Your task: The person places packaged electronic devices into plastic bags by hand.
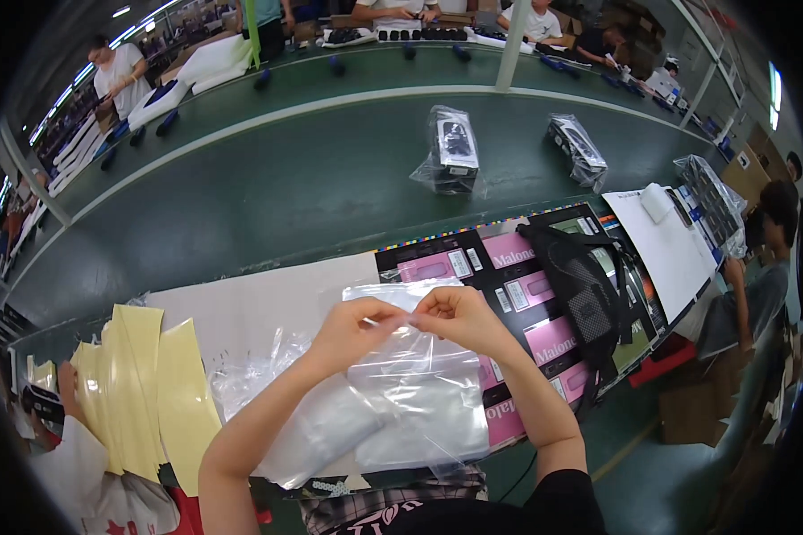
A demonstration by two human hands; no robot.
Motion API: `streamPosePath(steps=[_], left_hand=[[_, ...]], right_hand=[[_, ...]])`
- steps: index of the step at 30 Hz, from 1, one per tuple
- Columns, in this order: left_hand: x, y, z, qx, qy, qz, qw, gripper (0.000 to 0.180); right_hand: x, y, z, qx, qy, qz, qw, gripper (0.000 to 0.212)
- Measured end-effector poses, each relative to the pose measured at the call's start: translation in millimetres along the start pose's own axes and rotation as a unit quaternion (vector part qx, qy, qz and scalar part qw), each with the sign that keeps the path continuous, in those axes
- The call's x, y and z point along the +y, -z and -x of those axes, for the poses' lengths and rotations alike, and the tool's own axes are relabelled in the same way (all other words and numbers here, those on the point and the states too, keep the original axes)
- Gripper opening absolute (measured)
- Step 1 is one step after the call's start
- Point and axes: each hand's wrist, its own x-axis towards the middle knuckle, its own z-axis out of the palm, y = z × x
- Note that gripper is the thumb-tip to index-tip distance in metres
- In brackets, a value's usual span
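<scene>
My left hand [352, 332] and my right hand [459, 318] meet over a pile of clear plastic bags [419, 401] in front of me. Both are closed, thumbs and fingertips pinched together and almost touching each other. Whatever sits between the fingertips is too small or too see-through to make out. Beneath the hands the bags lie flat and overlapping, with crumpled clear film [250, 383] at their left. Printed card sheets in black and pink [544, 334] lie just right of the bags.
Yellow sheets [161, 392] lie at the left, beside a co-worker's arm. A black mesh pouch [580, 294] with straps rests on the printed sheets. Bagged boxes [455, 152] stand on the green conveyor belt [285, 187]. At the right sit a white sheet [660, 250] and another person.
</scene>
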Motion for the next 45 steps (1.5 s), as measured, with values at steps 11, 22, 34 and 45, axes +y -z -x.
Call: streamPosePath(steps=[11,22,34,45], left_hand=[[-4.5,1.1,-8.4,0.046,0.037,0.123,0.991,0.024],[43.0,-5.7,10.2,0.014,-0.102,0.124,0.987,0.031],[-14.9,8.0,18.4,0.055,-0.062,0.519,0.851,0.021],[-23.5,30.7,10.2,-0.114,-0.007,0.603,0.79,0.019]], right_hand=[[-8.3,36.1,20.4,0.104,0.028,-0.1,0.989,0.015],[-35.3,19.6,42.3,0.216,0.324,-0.093,0.916,0.018],[-29.7,-16.8,21.2,0.145,-0.055,-0.636,0.756,0.043],[35.1,-13.6,3.3,0.02,-0.004,-0.507,0.862,0.019]])
